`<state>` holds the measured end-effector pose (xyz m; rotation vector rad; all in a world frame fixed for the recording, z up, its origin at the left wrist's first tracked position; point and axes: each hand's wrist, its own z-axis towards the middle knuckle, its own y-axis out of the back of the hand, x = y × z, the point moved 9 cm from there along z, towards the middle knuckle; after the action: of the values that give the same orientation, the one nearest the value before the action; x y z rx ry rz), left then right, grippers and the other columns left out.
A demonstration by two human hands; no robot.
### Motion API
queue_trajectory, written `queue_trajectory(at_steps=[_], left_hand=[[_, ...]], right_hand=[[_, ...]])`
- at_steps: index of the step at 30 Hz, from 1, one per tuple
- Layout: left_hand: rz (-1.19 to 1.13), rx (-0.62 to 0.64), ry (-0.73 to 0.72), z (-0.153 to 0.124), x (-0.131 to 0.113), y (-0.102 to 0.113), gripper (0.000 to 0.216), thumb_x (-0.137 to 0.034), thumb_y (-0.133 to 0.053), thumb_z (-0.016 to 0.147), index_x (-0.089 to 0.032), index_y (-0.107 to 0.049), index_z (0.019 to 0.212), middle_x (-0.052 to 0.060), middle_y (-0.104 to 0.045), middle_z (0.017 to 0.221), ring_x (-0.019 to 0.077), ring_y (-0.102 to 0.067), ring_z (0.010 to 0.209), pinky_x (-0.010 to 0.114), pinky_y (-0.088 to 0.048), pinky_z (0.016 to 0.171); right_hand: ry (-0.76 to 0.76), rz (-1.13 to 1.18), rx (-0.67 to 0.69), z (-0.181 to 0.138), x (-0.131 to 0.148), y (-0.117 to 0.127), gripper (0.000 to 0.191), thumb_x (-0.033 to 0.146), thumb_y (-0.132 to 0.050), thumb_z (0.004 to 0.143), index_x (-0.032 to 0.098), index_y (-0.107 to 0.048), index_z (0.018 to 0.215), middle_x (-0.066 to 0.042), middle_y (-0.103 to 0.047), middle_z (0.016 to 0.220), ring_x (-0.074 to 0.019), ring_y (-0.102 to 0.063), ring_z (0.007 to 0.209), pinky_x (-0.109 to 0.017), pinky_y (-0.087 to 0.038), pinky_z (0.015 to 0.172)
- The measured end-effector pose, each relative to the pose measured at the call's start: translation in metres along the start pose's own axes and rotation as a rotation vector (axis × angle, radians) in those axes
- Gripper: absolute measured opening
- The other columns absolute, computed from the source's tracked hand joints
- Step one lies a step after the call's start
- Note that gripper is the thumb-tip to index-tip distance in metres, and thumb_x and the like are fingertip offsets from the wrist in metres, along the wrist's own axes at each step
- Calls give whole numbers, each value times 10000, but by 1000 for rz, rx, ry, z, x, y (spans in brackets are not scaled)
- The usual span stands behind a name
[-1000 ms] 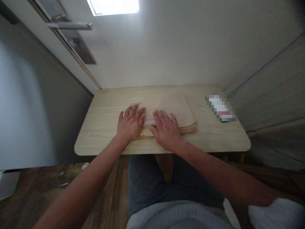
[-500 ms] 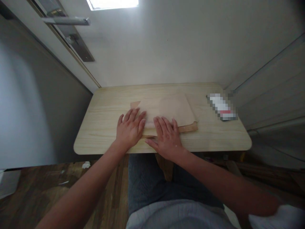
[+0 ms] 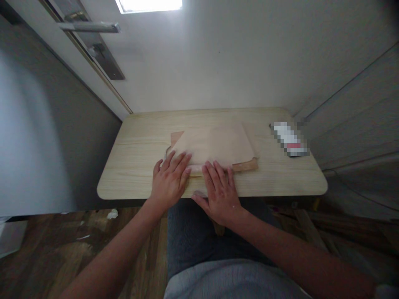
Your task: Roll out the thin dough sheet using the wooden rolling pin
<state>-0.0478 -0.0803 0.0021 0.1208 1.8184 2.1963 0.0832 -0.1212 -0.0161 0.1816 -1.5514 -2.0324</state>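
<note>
A flat sheet of light brown paper (image 3: 215,143), perhaps a paper bag, lies on the pale wooden table (image 3: 134,166). Darker brown paper (image 3: 246,165) sticks out from under its near right edge, with another corner showing at the left. My left hand (image 3: 169,180) rests palm down, fingers spread, on the near left part of the paper. My right hand (image 3: 222,192) lies flat with fingers out along the near edge, which looks folded or rolled between the hands. A thin curved piece (image 3: 166,153) shows beside my left fingertips; its kind is unclear.
At the table's right end lies a blurred-out flat object (image 3: 289,139), perhaps a phone. Behind the table stands a white door (image 3: 218,74) with a metal handle (image 3: 90,27). Scraps of white paper (image 3: 112,214) are on the wooden floor at the left.
Both hands have slid a little nearer to me over the paper's near edge. The thin curved piece now shows beside my left hand.
</note>
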Motion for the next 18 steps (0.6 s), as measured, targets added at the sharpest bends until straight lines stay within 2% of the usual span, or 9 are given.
queue_trajectory(at_steps=[10,18], left_hand=[[9,-27,-4,-13,-4,1,508,-392,-338,1020,-335,-334,1525,-6,-430,1551,242,-283,1482,513,-161,1197],[57,45,18,17,5,2,518,-434,-270,1018,-333,-348,1520,5,-364,1591,281,-257,1488,575,-171,1192]], right_hand=[[4,8,-16,-13,5,5,846,615,-459,939,72,-247,1552,-150,-288,1602,-317,-142,1504,-584,-92,1218],[16,-19,59,18,-9,4,827,637,-380,960,54,-281,1537,-157,-228,1619,-299,-157,1503,-533,-62,1218]])
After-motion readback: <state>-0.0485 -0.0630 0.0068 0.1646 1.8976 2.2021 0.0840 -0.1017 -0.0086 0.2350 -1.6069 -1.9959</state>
